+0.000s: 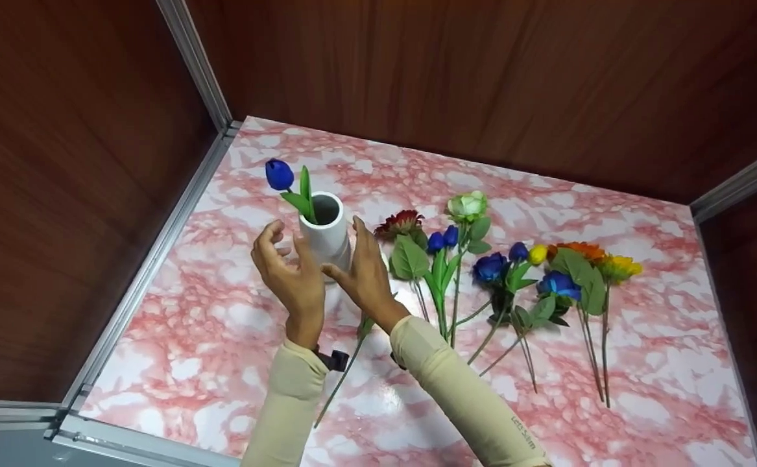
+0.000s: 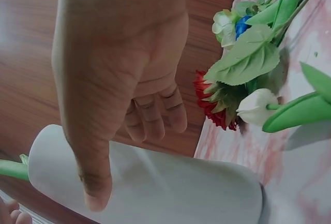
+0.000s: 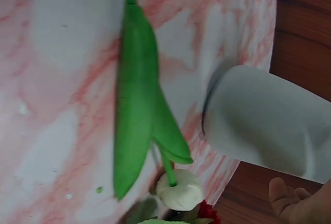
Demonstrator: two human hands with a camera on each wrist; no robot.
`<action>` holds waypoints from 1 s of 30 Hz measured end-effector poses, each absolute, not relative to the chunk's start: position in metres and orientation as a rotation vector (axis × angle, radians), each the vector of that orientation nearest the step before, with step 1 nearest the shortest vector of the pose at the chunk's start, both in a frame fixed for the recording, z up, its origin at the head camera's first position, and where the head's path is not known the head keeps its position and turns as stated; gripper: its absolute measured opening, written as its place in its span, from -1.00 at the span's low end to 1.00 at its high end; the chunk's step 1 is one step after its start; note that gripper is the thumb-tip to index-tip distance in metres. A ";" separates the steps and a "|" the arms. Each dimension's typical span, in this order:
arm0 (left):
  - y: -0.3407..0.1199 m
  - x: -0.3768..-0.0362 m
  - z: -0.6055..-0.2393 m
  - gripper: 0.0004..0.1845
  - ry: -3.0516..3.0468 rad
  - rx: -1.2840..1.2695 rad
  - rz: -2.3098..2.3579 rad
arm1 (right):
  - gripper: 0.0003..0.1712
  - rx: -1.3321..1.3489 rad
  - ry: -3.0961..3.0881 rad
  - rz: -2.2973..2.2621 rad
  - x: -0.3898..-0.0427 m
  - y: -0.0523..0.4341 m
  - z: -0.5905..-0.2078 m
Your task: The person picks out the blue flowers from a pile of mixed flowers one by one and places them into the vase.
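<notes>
A white vase (image 1: pixel 330 237) stands upright on the table, with a blue tulip (image 1: pixel 279 174) in it leaning left over the rim. My left hand (image 1: pixel 290 275) is at the vase's near left side, its fingers loosely bent and its thumb in front of the white wall; whether it touches cannot be told. On the near right side, my right hand (image 1: pixel 368 272) has its fingers extended along the vase, holding nothing. A white tulip (image 3: pixel 180 190) with green leaves lies on the table beside the vase, mostly hidden by the right hand in the head view.
To the right lie a red flower (image 1: pixel 399 224), a pale green rose (image 1: pixel 468 205), blue tulips (image 1: pixel 443 239), blue roses (image 1: pixel 558 285), a yellow tulip (image 1: pixel 537 254), an orange flower (image 1: pixel 579 251) and a yellow flower (image 1: pixel 619 268). Wooden panels (image 1: pixel 417 78) enclose the pink marbled table (image 1: pixel 222 389).
</notes>
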State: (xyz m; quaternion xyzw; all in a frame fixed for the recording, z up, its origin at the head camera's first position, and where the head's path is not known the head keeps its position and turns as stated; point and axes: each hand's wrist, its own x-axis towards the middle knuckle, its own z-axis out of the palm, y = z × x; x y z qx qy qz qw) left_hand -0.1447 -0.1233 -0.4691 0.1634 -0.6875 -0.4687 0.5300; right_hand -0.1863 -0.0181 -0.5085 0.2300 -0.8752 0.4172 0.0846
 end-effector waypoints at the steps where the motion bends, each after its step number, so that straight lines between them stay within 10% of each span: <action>1: -0.122 -0.143 -0.470 -0.70 -1.643 0.385 -1.114 | 0.15 0.686 -2.614 1.251 -0.185 -0.015 -0.509; 30: -0.043 -0.120 -0.513 -0.65 -1.829 0.150 -1.193 | -0.06 0.392 -2.497 1.521 -0.161 0.070 -0.515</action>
